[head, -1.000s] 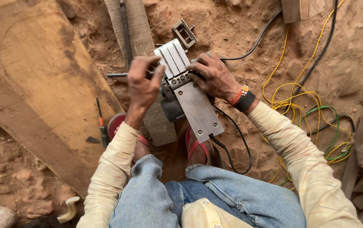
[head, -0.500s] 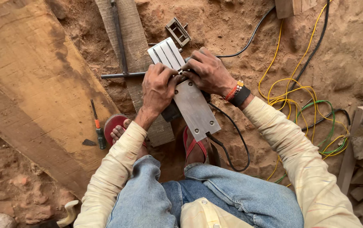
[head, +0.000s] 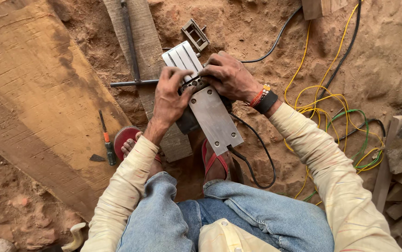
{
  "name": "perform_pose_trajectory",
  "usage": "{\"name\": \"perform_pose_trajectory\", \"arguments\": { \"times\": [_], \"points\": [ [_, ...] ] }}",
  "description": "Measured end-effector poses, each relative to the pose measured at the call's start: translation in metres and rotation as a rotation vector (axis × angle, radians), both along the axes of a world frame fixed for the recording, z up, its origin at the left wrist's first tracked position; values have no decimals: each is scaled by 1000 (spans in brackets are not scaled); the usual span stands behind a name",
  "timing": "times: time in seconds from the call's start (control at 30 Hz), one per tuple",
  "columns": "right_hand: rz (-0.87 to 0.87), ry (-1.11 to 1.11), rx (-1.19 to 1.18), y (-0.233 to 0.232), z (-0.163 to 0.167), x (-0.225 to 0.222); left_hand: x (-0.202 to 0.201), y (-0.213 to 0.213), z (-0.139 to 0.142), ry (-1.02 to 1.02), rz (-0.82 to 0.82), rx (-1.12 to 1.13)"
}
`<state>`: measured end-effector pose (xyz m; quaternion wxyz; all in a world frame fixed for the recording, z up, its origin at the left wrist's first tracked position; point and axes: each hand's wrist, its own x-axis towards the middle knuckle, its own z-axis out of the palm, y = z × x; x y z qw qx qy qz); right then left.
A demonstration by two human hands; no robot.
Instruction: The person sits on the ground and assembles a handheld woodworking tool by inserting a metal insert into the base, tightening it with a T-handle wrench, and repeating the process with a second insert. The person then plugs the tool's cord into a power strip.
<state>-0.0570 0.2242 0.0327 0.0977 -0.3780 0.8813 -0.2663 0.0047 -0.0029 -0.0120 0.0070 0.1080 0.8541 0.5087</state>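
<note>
Head view: power planer held upside down over sandy ground

Head view: an upturned power planer [head: 205, 109] is steadied above the red sandals [head: 212, 161]. Its ribbed front end is gripped closed by the right hand [head: 231, 77]. The left hand [head: 170, 98] is pressed on the middle, fingertips pinched narrow. A screwdriver [head: 106, 140] lies left of the planer on a plank [head: 32, 102].

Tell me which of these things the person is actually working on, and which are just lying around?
In hand:
left hand
right hand
power tool with metal base plate

Lying about:
screwdriver
yellow cable
small metal bracket
wooden planks
</note>
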Motion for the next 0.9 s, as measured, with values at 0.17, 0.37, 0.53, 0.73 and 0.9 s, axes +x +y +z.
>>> {"name": "perform_pose_trajectory", "arguments": {
  "times": [0.17,0.37,0.53,0.73,0.9],
  "points": [
    [1,9,-72,2,-6,4,-8,-4,10,-49,-45,-185],
    [-110,-35,78,-2,-6,6,-11,-10,19,-81,-36,-207],
    [2,-31,-87,5,-6,4,-8,-11,16,-28,-36,-210],
    [-158,-88,63,-5,-10,5,-8,-12,13,-53,-34,-190],
    [-40,32,-171,0,-2,4,-8,-11,11,-9,-37,-198]
  ]
}}
